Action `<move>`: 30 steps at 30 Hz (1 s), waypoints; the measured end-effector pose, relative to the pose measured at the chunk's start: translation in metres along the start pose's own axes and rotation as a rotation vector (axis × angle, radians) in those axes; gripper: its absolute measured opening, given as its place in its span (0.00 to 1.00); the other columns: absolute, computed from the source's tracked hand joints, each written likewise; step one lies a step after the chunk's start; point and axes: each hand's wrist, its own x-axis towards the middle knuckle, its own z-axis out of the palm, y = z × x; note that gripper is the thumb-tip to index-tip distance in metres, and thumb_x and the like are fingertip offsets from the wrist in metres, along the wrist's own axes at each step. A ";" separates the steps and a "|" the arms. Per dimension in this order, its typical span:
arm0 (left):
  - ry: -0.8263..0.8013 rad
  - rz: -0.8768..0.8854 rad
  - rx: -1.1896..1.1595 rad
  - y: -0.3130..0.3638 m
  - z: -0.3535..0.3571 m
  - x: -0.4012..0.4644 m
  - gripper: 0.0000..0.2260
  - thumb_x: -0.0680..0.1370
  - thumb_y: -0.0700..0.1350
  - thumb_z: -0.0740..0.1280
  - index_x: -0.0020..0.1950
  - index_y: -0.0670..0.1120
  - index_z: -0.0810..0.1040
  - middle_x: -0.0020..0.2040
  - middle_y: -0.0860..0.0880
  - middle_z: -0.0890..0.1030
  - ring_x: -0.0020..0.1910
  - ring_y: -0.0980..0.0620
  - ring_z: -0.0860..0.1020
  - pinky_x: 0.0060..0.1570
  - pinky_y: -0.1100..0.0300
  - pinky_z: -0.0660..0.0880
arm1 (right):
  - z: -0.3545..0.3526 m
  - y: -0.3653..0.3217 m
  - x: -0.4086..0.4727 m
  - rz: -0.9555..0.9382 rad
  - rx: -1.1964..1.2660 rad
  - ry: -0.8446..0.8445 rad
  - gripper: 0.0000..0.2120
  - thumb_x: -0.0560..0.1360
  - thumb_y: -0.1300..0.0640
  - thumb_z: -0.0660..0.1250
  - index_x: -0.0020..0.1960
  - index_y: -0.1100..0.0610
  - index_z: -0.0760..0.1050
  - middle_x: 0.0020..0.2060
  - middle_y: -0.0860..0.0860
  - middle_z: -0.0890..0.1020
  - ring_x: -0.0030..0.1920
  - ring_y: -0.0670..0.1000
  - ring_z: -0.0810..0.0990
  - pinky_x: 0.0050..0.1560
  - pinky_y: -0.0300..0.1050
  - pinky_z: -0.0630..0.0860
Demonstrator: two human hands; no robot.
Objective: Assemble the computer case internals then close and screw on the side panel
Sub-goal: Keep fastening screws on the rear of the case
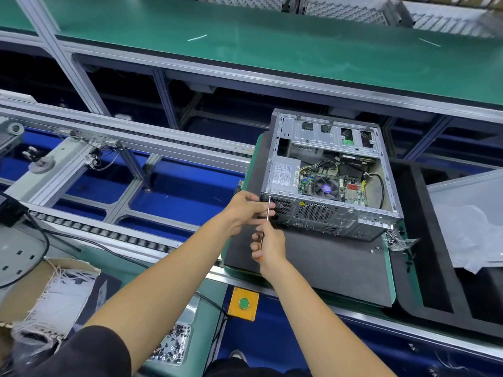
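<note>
Green-topped benches and aluminium conveyor rails are running across the background, with a blue floor showing beneath the rollers. Computer case [330, 172] is lying on its side on a dark foam pad [313, 265], open face turned upward, side panel off; its long axis is running from the near rear panel away toward the far drive-bay end, rear ports and fan grille facing the person. Inside, power supply [284, 172] is sitting at the near-left corner, CPU fan [326, 188] beside it on the motherboard, loose cables trailing to the right. Screwdriver [267, 213] is standing nearly upright, tip pointing up at the near-left top corner of the case, orange handle down. Right hand [268, 248] is gripping the handle, fingers curled round it. Left hand [246, 210] is pinching the shaft just below the tip, fingers touching the case's rear corner. Small bag of screws [397, 239] is lying on the pad just beside the case's near-right corner. Grey panel under clear plastic [473, 221] is resting to the right, apart from the case. Yellow box with green button [243, 303] is sitting on the near rail; tray of dark screws [174, 346] is sitting nearer, lower left; carton of white ties [54, 289] at far left.
</note>
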 end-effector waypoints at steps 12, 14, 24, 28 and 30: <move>0.210 0.050 0.046 0.001 0.012 0.006 0.24 0.71 0.31 0.78 0.53 0.45 0.65 0.48 0.35 0.85 0.36 0.45 0.85 0.37 0.53 0.84 | 0.001 0.004 -0.007 -0.012 -0.021 0.034 0.07 0.76 0.57 0.65 0.45 0.60 0.78 0.32 0.54 0.83 0.22 0.49 0.72 0.23 0.38 0.65; 0.221 0.061 0.050 0.000 0.015 0.006 0.25 0.71 0.32 0.78 0.52 0.46 0.64 0.50 0.35 0.85 0.35 0.46 0.84 0.37 0.53 0.84 | 0.002 0.007 -0.007 -0.063 -0.032 0.072 0.04 0.74 0.61 0.66 0.43 0.62 0.77 0.32 0.55 0.80 0.22 0.49 0.72 0.22 0.38 0.64; 0.025 -0.005 0.007 0.005 0.011 -0.004 0.19 0.78 0.33 0.72 0.57 0.45 0.63 0.49 0.40 0.87 0.46 0.43 0.87 0.45 0.48 0.84 | -0.003 0.000 -0.004 0.108 0.096 -0.082 0.14 0.81 0.50 0.58 0.46 0.60 0.74 0.38 0.57 0.87 0.23 0.51 0.77 0.23 0.36 0.66; 0.115 -0.005 0.013 0.003 0.013 -0.002 0.21 0.75 0.32 0.74 0.57 0.45 0.64 0.45 0.41 0.87 0.43 0.43 0.87 0.39 0.50 0.84 | -0.004 0.005 -0.009 -0.041 -0.066 0.027 0.09 0.77 0.55 0.66 0.50 0.62 0.76 0.35 0.54 0.82 0.23 0.49 0.74 0.23 0.39 0.66; 0.142 -0.002 0.001 0.002 0.015 0.000 0.22 0.75 0.32 0.74 0.56 0.46 0.64 0.44 0.42 0.87 0.42 0.43 0.87 0.35 0.53 0.83 | -0.007 0.010 -0.009 -0.110 -0.110 0.087 0.09 0.77 0.59 0.68 0.52 0.65 0.74 0.35 0.56 0.82 0.23 0.50 0.76 0.23 0.40 0.67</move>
